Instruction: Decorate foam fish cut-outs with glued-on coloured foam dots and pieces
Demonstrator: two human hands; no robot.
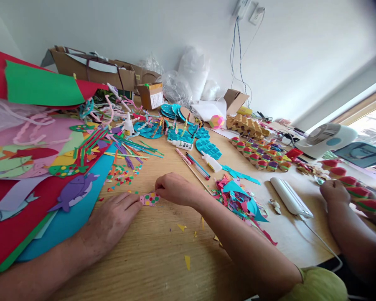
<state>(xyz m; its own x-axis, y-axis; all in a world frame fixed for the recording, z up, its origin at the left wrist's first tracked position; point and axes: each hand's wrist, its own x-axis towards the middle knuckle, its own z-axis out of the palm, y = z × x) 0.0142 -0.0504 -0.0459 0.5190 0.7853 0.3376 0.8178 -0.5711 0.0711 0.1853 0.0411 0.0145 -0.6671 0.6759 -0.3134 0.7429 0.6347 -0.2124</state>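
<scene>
A small pink paper fish (149,199) with green, yellow and red dots lies on the wooden table between my hands. My left hand (113,217) rests flat on the table, fingers stretched out, fingertips at the fish's left end. Over its right end, my right hand (175,189) is closed in a pinch; whatever sits between those fingertips is hidden. Just behind the fish, tiny paper bits (123,173) in red, green, yellow and orange are scattered. Colourful paper scraps (241,198) form a pile right of my right forearm.
Coloured sheets with paper fish, including a purple one (77,190), cover the left side. Glue bottles (211,162), pens (198,166) and paper strips (144,148) lie behind. A white power bank (290,197) with a cable, painted egg cartons (260,154) and another person's hand (334,192) are at right.
</scene>
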